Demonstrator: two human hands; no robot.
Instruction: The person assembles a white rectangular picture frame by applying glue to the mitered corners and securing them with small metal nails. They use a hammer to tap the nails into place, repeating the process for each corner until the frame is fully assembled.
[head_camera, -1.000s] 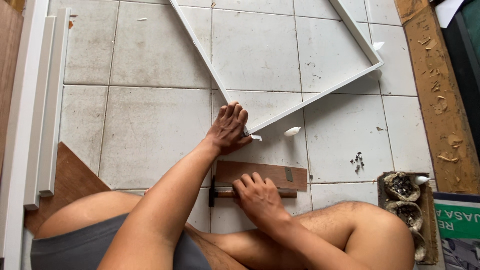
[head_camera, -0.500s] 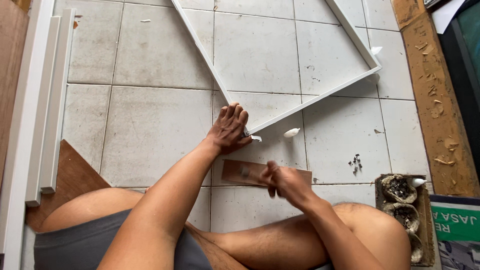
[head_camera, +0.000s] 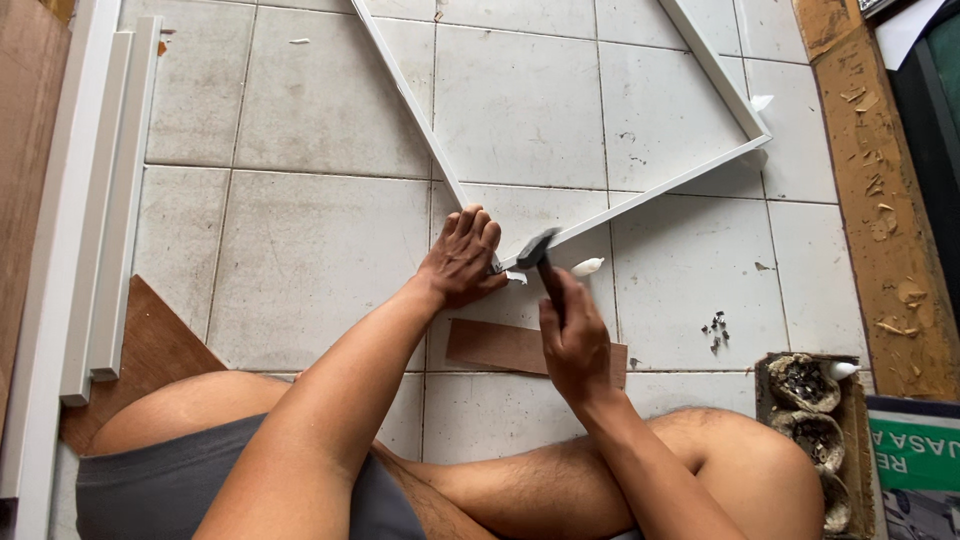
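Right hand (head_camera: 573, 340), hammer (head_camera: 540, 255) now up at white frame (head_camera: 640, 195) corner.
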